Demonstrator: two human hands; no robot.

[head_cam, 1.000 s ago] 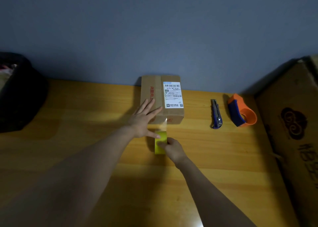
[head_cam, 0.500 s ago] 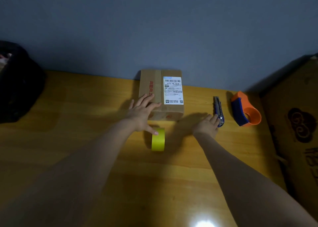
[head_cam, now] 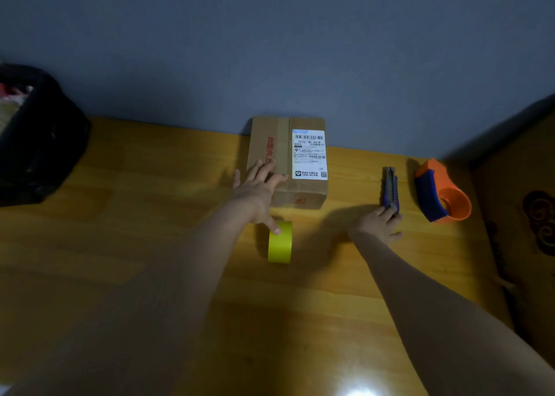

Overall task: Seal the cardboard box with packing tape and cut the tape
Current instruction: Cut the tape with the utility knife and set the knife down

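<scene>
Right hand (head_cam: pixel 377 226), off the yellow tape roll (head_cam: pixel 280 242) a second ago, now curls its fingers on the near end of the utility knife (head_cam: pixel 390 192) at centre right | left hand (head_cam: pixel 258 192) stays spread flat on the cardboard box (head_cam: pixel 288 161), thumb touching the roll | box at frame centre against the wall, white label up, clear tape along its seam

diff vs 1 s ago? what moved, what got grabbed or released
The right hand let go of the yellow tape roll and moved right to the utility knife; its fingers now touch the knife's near end, not yet clearly closed around it. The roll stands on edge on the table. Unchanged: the left hand stays pressed on the cardboard box, thumb on the roll; the orange tape dispenser is untouched.
</scene>
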